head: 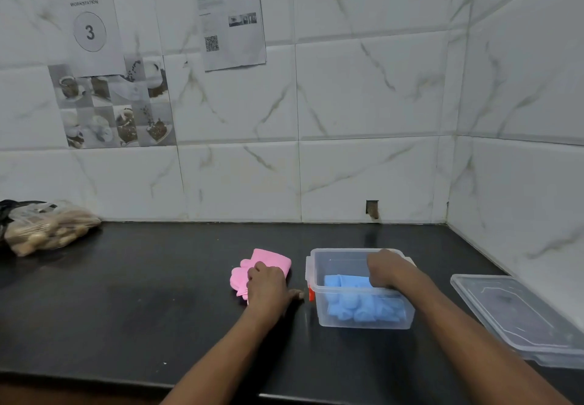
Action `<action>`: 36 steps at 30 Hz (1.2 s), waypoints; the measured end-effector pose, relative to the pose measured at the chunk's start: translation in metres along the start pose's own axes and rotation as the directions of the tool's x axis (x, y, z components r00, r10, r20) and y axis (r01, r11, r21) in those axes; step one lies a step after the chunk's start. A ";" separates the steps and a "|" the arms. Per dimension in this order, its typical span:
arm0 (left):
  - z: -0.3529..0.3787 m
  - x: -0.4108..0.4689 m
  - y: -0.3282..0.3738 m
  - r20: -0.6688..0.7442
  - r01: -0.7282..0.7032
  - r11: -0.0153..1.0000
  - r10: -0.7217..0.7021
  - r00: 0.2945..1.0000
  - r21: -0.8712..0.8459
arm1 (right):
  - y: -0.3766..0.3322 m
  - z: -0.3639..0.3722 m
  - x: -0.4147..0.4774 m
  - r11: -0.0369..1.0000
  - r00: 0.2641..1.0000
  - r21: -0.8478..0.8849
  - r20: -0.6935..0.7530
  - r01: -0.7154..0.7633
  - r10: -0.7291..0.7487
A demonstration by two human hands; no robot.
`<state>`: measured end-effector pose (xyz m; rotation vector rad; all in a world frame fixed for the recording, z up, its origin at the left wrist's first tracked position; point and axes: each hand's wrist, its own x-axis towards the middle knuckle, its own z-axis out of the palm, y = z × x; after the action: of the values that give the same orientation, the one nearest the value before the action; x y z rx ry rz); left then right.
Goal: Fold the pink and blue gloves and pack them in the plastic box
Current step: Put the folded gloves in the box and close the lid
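**Packing gloves: blue gloves (363, 308) in the plastic box (335, 265), pink gloves (271, 260) beside it**

The clear plastic box stands open on the dark tabletop (142, 294), right of centre, with an orange-red latch (312, 294) on its left side. The blue gloves lie folded inside it, filling the near part of the floor. The right hand (387, 267) reaches down into the box from the near right, knuckles up and fingers bent down onto the far edge of the blue gloves. Whether it grips them or only presses on them cannot be told, as the fingertips are hidden.

Just left of the box, apart from it, the pink gloves lie folded on the tabletop. The left hand (268, 284) rests palm down on their near part, its thumb stretched out to the right on the tabletop. Its fingers are bent over the pink gloves (again, a grip or a mere press cannot be told).

The box's clear lid (518, 319) lies flat to the right, near the side wall. At the far left sits a clear bag (47, 230) of brownish lumps. On the tiled wall hangs a sheet (88, 25) reading "WORKSTATION 3".
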<state>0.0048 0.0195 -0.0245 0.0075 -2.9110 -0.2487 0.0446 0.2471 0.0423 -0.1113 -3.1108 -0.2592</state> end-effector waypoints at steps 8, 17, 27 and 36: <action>-0.004 0.008 -0.004 -0.091 -0.054 0.992 0.065 0.994 0.114 | 0.003 0.004 0.002 0.985 0.995 0.166 -0.077 -0.046 0.059; -0.002 0.003 -0.025 -0.141 -0.058 0.947 0.108 0.984 0.316 | -0.010 0.004 0.005 0.992 1.000 0.124 0.007 0.018 -0.019; -0.027 0.032 -0.041 -0.265 -0.056 0.996 0.036 0.964 -0.069 | -0.014 0.006 0.009 0.981 0.999 0.191 0.034 -0.024 0.017; -0.129 0.040 -0.008 -0.542 -0.307 0.938 0.176 0.822 -0.161 | -0.025 -0.029 -0.003 0.336 0.987 0.941 -0.088 0.038 0.133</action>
<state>-0.0066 -0.0112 0.1066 -0.2919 -2.2902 -0.4732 0.0463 0.2171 0.0667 -0.1373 -2.5256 1.4835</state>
